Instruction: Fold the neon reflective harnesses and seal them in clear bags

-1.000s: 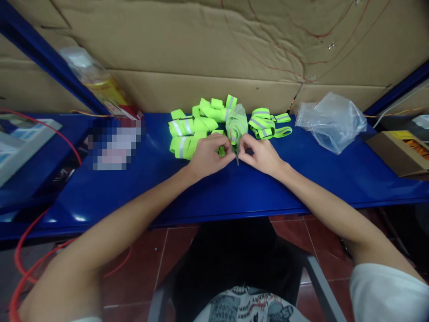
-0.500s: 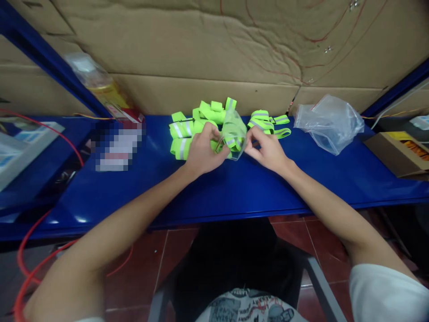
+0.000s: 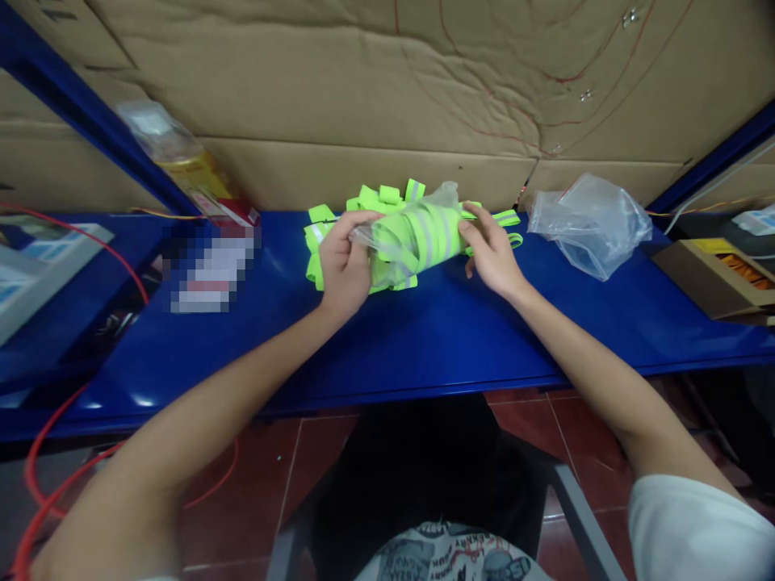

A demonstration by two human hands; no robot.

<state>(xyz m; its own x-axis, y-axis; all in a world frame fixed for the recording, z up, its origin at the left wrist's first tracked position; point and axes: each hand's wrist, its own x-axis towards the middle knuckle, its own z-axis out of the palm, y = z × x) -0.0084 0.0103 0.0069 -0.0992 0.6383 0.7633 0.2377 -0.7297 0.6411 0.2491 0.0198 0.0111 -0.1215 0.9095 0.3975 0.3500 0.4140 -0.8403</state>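
A rolled fluorescent yellow-green reflective strap (image 3: 431, 236) with grey stripes lies inside a clear plastic bag (image 3: 449, 194), held just above the blue table. My left hand (image 3: 346, 262) is closed on the gathered left end of the bag. At the right end, my right hand (image 3: 492, 248) grips the strap bundle with its thumb and fingers; part of that contact is hidden. More yellow-green reflective straps (image 3: 320, 214) lie on the table behind and beneath the bag, partly covered by my left hand. A few strap loops (image 3: 507, 218) show behind my right hand.
Clear plastic bags (image 3: 596, 226) lie at the right, near an open cardboard box (image 3: 714, 278). At the left stand a bottle (image 3: 182, 161) and a red box (image 3: 233, 211). A cardboard wall (image 3: 339, 89) closes off the back of the blue table (image 3: 448, 347).
The bag, upright between both hands before, now lies sideways with the strap bundle spread along it. My left hand moved slightly left, and my right hand came to the bundle's right end.
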